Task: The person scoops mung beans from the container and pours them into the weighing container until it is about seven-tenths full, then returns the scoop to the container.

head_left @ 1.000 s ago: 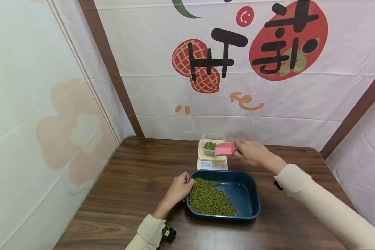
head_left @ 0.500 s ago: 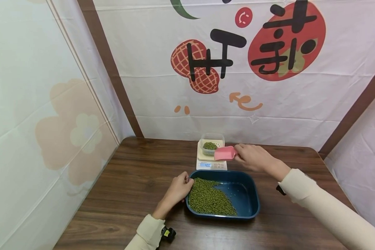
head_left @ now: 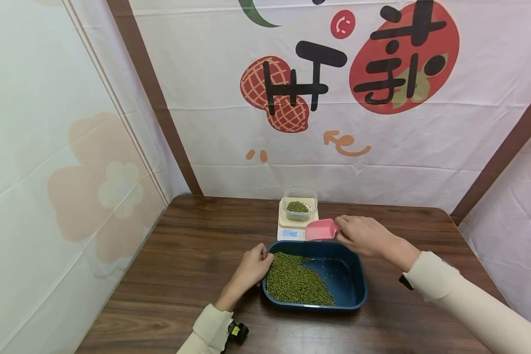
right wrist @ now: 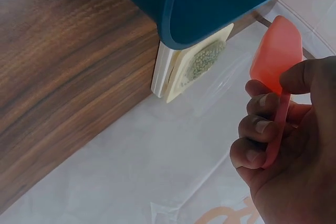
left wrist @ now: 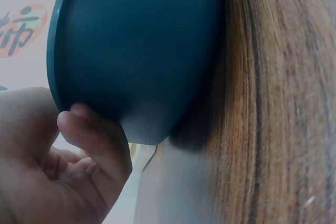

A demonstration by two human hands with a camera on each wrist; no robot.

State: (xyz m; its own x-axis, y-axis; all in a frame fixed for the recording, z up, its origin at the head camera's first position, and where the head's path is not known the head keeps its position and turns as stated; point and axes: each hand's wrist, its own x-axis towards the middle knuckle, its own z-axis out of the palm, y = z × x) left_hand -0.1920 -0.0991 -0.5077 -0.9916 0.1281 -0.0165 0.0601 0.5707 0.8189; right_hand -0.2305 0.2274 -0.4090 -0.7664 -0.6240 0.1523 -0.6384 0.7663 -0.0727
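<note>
My right hand grips the handle of a pink scoop, held over the front of the kitchen scale and the far rim of a blue tub. No beans show in the scoop. With thumb and curled fingers, my left hand pinches the left rim of the blue tub. Green mung beans are heaped in the tub's left part; its right part shows bare floor with a few stray beans. On the scale stands a clear plastic container with a small pile of beans. The lit display seems to read 40.0.
The brown wooden table ends at a white printed cloth just behind the scale. More cloth hangs at the left and right sides. Wrist cameras sit on both forearms.
My right hand has drawn the scoop back from beside the clear container toward the tub's far rim. My left hand stays on the tub, and the display reading looks unchanged.
</note>
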